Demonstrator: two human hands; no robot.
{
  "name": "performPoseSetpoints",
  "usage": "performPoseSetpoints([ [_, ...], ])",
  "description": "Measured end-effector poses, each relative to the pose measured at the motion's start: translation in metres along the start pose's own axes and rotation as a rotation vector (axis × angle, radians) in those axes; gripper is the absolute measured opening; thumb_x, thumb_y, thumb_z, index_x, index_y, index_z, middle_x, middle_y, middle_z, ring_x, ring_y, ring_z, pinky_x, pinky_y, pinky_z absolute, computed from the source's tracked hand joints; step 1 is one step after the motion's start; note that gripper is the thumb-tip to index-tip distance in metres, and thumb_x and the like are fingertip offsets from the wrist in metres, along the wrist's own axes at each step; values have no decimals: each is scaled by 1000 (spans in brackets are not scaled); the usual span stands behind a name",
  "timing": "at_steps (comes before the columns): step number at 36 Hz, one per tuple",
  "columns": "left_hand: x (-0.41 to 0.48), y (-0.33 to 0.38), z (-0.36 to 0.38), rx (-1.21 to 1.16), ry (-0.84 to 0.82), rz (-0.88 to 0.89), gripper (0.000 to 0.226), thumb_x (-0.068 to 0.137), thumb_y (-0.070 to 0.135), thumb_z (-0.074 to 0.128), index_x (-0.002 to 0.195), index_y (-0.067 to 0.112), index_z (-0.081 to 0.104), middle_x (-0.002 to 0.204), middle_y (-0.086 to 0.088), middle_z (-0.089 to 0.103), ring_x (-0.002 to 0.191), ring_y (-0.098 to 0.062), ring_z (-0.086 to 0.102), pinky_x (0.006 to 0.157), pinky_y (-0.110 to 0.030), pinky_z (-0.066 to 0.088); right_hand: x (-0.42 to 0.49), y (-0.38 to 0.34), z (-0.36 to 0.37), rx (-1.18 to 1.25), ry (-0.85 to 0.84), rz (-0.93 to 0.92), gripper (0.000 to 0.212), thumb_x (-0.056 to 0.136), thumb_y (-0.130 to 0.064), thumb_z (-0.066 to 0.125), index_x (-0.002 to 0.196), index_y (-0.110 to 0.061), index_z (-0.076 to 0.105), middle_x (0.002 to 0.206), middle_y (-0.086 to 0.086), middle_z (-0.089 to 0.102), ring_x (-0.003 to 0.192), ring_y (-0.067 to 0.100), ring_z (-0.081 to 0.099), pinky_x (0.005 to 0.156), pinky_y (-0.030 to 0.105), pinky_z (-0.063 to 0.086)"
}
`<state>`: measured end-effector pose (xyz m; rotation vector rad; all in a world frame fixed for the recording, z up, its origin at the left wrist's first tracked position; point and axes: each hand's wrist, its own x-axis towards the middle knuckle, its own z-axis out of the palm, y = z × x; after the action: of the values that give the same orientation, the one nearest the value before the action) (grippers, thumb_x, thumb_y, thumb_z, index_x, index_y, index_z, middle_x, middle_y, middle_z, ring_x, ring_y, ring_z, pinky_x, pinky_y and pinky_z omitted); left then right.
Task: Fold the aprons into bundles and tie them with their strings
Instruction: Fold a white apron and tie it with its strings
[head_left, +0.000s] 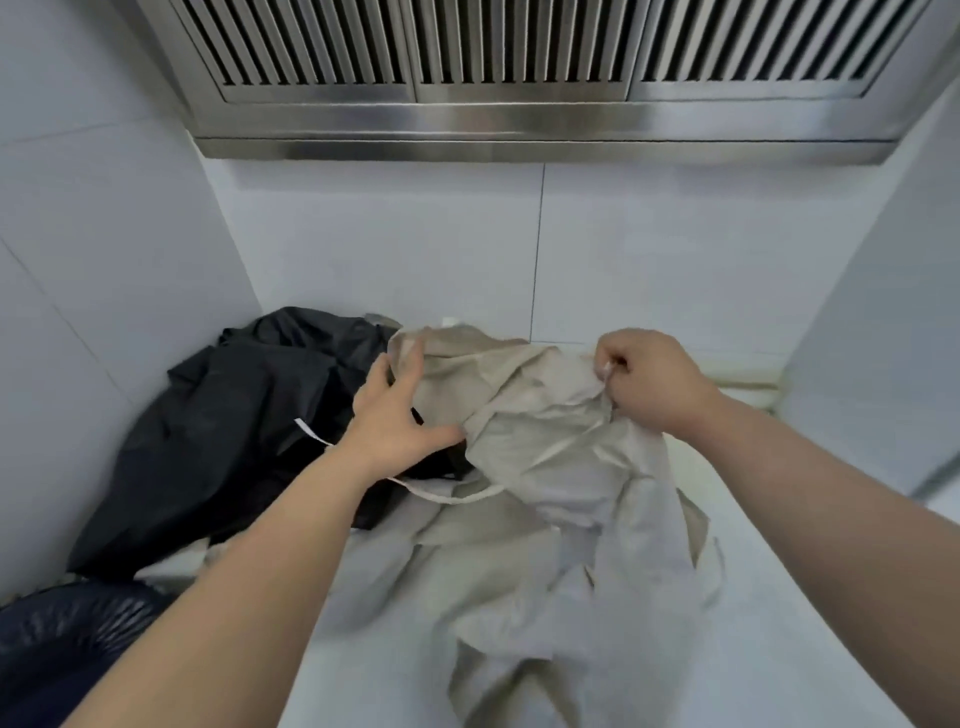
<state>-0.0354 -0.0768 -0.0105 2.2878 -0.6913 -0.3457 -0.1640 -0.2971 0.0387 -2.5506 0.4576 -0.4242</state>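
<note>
**On the white table, beige apron gripped but not yet laid flat**

Head view. Across the flat white table (810, 623), sprawled and deeply creased, a crumpled beige cloth apron (545, 467), lower part trailing toward the near edge. Just left of it and touching, pushed against the wall tiles, a black fabric heap (234, 415), probably a second apron, with a short white strip (311, 431) showing on it. Looping out beneath the left wrist, a thin beige string (457, 496), lying slack at the beige-black boundary.

Right hand (649, 384): fingers curled tight, pinching a raised fold at the far right edge of the beige cloth apron; perhaps a pale tie caught in the pinch too, too small to tell. Left hand (400, 410): fingers spread wide and straight, holding nothing, thumb tip touching the beige cloth, palm over the beige-black boundary.

Judged stage: sorting out one apron. No fold made, no bundle, no knot.

Risks from here:
- Lifting by a single pinched edge likely to drag the black fabric heap along, given the overlap of both cloths under the left hand.
- Loose string apt to snag or slip under the folds, then hard to find for tying.
- Folding without flattening first likely to give a lumpy bundle, prone to springing open.
- Trailing cloth near the front edge liable to slide off the table if pulled unevenly.

Above, a slatted stainless-steel vent hood (519, 78). At lower left, a dark blue ribbed object (67, 649), not identifiable.
</note>
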Motion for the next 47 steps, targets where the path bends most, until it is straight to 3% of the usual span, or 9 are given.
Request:
performPoseSetpoints([
  [6, 10, 0, 16, -53, -12, -31, 73, 90, 25, 56, 149, 40, 18, 153, -2, 22, 139, -25, 27, 112, -33, 26, -8, 30, -5, -587, -365, 458, 40, 83, -22, 53, 124, -19, 53, 129, 7, 53, 121, 31, 50, 101, 45, 40],
  [10, 9, 7, 24, -12, -19, 46, 55, 94, 7, 48, 146, 20, 36, 112, 8, 45, 95, -12, 49, 74, -17, 36, -11, 25, 6, -512, -333, 329, 52, 87, -23, 49, 138, -20, 39, 142, 10, 38, 131, 32, 38, 107, 46, 31],
  [17, 30, 10, 38, 9, -52, 26, 70, 95, 22, 54, 152, 25, 14, 154, -3, 24, 135, -19, 33, 101, -22, 28, -4, 13, 38, -146, -184, 84, 54, 89, -20, 51, 142, -21, 39, 142, 3, 46, 129, 23, 44, 101, 32, 39],
  [26, 80, 31, 73, -12, -221, 64, 60, 95, 31, 53, 149, 24, 28, 151, 3, 34, 137, -13, 34, 101, -20, 26, 24, 87, 47, 36, -22, 574, 81, 85, -32, 61, 149, -13, 14, 147, 18, 26, 133, 37, 30, 108, 46, 31],
  [34, 106, 38, 114, -81, -270, 63, 52, 94, 21, 53, 144, 22, 38, 139, 5, 48, 130, -13, 43, 98, -19, 32, 37, 128, 77, 284, -119, 681, 99, 90, -32, 62, 149, -15, -16, 156, 14, 17, 138, 32, 30, 109, 38, 28],
  [37, 110, 34, 119, -97, -277, 37, 54, 94, 22, 53, 146, 24, 35, 138, 7, 48, 129, -12, 44, 97, -20, 31, 40, 126, 85, 293, -209, 678, 80, 92, -19, 57, 152, -15, 3, 149, 13, 34, 130, 33, 41, 102, 34, 35],
  [40, 109, 29, 115, -151, -254, 29, 50, 94, 21, 53, 142, 24, 41, 131, 9, 51, 125, -10, 47, 100, -24, 36, 46, 114, 84, 334, -228, 569, 12, 87, -8, 53, 98, -10, 57, 96, 6, 60, 84, 19, 57, 67, 18, 40],
  [43, 107, 23, 104, -191, -170, 9, 48, 96, 19, 52, 142, 24, 42, 126, 9, 53, 118, -9, 50, 96, -23, 37, 45, 88, 71, 461, -193, 394, 34, 84, 0, 49, 58, -17, 34, 56, -5, 35, 48, 5, 32, 44, 15, 24],
  [47, 97, 34, 82, -380, 61, 25, 47, 97, 7, 44, 142, 21, 42, 126, 8, 53, 111, -5, 50, 95, -20, 37, 38, 58, 35, 537, -164, 206, 32, 80, -5, 54, 53, -14, 40, 55, -3, 34, 51, 9, 31, 51, 25, 22],
])
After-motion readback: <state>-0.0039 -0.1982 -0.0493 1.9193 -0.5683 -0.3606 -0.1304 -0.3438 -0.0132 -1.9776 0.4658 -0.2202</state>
